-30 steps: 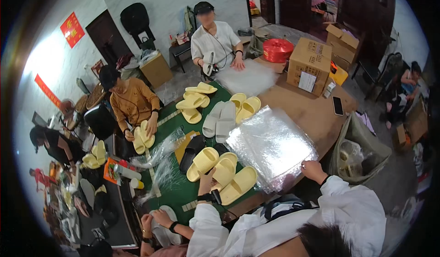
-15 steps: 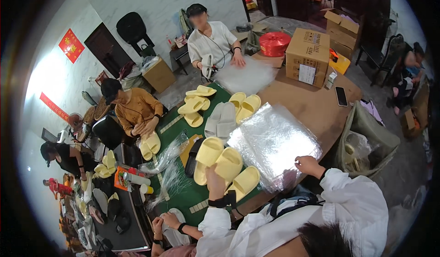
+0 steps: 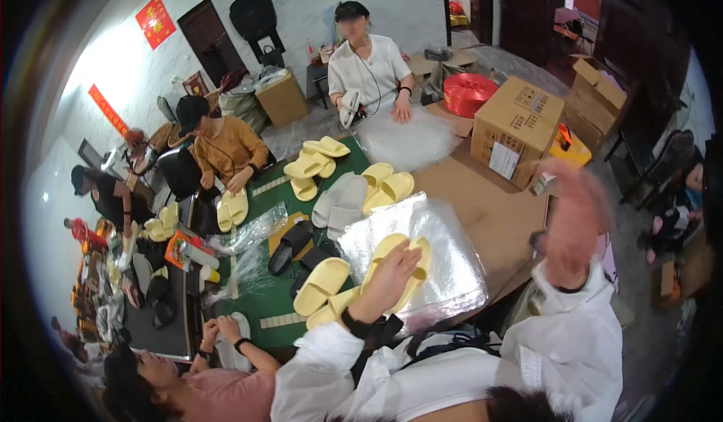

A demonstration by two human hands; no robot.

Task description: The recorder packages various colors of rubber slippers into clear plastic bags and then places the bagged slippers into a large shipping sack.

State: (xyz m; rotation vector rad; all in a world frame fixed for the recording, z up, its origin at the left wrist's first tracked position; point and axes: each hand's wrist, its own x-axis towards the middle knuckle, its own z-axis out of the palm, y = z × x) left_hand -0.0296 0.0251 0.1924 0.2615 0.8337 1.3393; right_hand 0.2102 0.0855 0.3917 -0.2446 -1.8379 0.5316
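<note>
A pair of yellow slippers (image 3: 424, 255) lies on a stack of shiny clear plastic bags (image 3: 452, 271). My left hand (image 3: 392, 277) rests across this pair, with its fingers stretched out flat. Raised above the table's right side, my right hand (image 3: 576, 222) is smeared by motion, so its fingers cannot be made out. More yellow slippers (image 3: 321, 285) sit left of my left hand, partly behind my wrist. Beside them are black slippers (image 3: 291, 247), and grey slippers (image 3: 340, 202) lie farther back.
A cardboard box (image 3: 520, 132) and a roll of red plastic twine (image 3: 468, 97) stand at the far right. Co-workers sit or stand around the green table mat (image 3: 260, 271); one in white (image 3: 369, 68) rests a hand on plastic film (image 3: 407, 136). Loose film (image 3: 252, 234) lies left.
My left hand has moved right, and a yellow pair now lies on the plastic bags. My right hand has left the bags' edge and risen. The view has shifted.
</note>
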